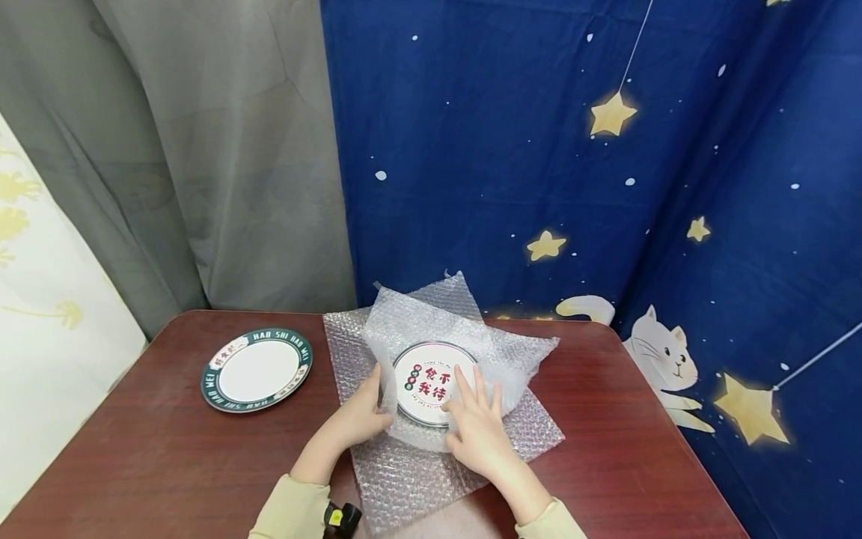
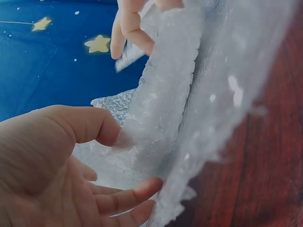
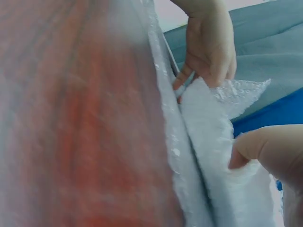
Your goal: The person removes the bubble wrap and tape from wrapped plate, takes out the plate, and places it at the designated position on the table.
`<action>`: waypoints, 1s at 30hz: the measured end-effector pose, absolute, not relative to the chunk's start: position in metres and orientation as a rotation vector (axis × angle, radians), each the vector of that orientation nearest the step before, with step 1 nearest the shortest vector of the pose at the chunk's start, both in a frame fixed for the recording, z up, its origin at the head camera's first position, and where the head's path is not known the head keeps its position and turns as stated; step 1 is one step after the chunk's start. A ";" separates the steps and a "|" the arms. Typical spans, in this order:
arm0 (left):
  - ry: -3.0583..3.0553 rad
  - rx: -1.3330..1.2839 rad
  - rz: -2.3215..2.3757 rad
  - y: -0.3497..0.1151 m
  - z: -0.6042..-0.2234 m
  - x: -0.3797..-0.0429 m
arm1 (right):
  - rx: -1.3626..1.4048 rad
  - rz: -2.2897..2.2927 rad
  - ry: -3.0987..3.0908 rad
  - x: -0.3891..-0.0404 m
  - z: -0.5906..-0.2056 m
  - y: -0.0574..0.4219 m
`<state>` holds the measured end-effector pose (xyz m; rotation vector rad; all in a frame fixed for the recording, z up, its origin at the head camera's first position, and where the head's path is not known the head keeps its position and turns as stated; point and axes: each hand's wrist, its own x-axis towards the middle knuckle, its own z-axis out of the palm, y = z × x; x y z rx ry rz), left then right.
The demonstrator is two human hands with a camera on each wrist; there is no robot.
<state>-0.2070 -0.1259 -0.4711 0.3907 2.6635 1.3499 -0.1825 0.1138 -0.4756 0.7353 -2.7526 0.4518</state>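
Observation:
A white round plate (image 1: 427, 359) with red characters and a dark rim lies face up within a milky upper sheet of bubble wrap (image 1: 518, 355). Under this is a larger, clear bubble-wrap sheet (image 1: 411, 479). My left hand (image 1: 360, 412) pinches the upper sheet at the plate's left edge; the left wrist view has its thumb (image 2: 102, 125) against the wrap and the other fingers lower down. With spread fingers, my right hand (image 1: 478, 430) rests over the plate's lower right. Its thumb (image 3: 255, 146) touches the wrap in the right wrist view.
A second plate (image 1: 259, 370), white with a green lettered rim, lies on the left of the dark red table (image 1: 135, 479). Behind the table's far edge hang a grey curtain (image 1: 269, 165) and a blue starry curtain (image 1: 485, 150). A small black object (image 1: 342, 518) shows beside the left sleeve.

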 end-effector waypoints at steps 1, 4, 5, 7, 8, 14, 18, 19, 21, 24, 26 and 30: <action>2.664 0.380 1.357 -0.126 -0.471 -0.207 | 0.720 0.455 -2.747 -0.183 -0.474 0.115; 2.676 0.352 1.379 -0.126 -0.471 -0.208 | 0.672 0.473 -2.734 -0.186 -0.470 0.118; 2.686 0.338 1.372 -0.126 -0.471 -0.209 | 0.656 0.481 -2.736 -0.187 -0.469 0.120; 2.707 0.330 1.368 -0.126 -0.471 -0.209 | 0.625 0.495 -2.739 -0.188 -0.466 0.122; 2.720 0.333 1.372 -0.126 -0.472 -0.210 | 0.613 0.505 -2.739 -0.188 -0.465 0.123; 2.819 0.332 1.345 -0.129 -0.471 -0.210 | 0.551 0.526 -2.739 -0.191 -0.459 0.131; 2.854 0.241 1.353 -0.131 -0.469 -0.212 | 0.503 0.537 -2.767 -0.192 -0.457 0.136; 2.858 0.212 1.368 -0.131 -0.469 -0.212 | 0.490 0.542 -2.777 -0.192 -0.456 0.137; 2.849 0.157 1.420 -0.133 -0.466 -0.212 | 0.461 0.552 -2.803 -0.191 -0.455 0.140; 2.866 0.105 1.468 -0.135 -0.464 -0.213 | 0.413 0.570 -2.849 -0.190 -0.452 0.144; 2.891 0.091 1.487 -0.137 -0.463 -0.213 | 0.386 0.588 -2.876 -0.189 -0.451 0.147; 2.951 0.031 1.504 -0.141 -0.462 -0.213 | 0.331 0.582 -2.949 -0.188 -0.448 0.150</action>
